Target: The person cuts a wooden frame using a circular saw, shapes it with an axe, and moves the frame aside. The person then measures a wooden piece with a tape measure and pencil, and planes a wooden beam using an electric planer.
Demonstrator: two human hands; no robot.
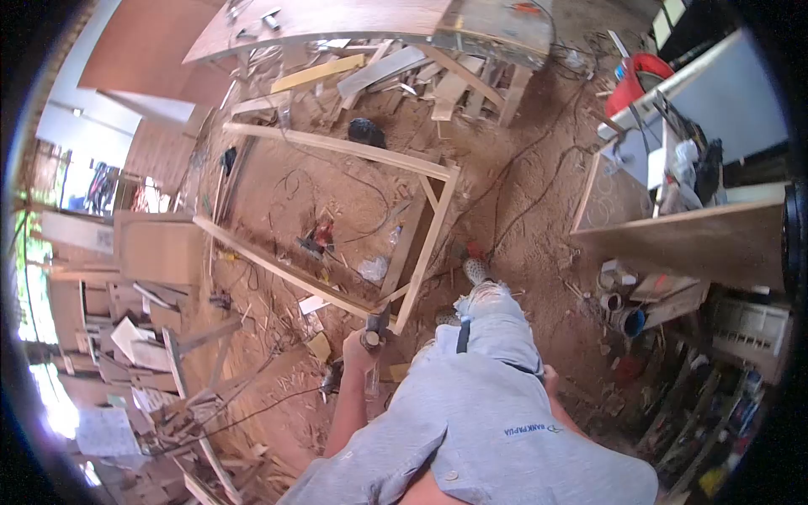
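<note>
My left hand (360, 352) is closed around what looks like a hammer (379, 322), with a dark head and a pale round end facing me. It is at the near corner of a wooden frame (337, 145) made of pale battens, with short diagonal braces at its right-hand corners. Whether the hammer touches the frame cannot be seen. Beside my right hip is my right hand (550, 379), mostly hidden by my grey shirt, so its fingers do not show.
A red power tool (320, 237) lies on the dusty floor inside the frame. Cables (522, 172) trail across the ground. Wood offcuts (383, 71) pile under a workbench (337, 25). A red bucket (641, 80) and a cabinet (690, 240) stand right; scrap boards (139, 345) lie left.
</note>
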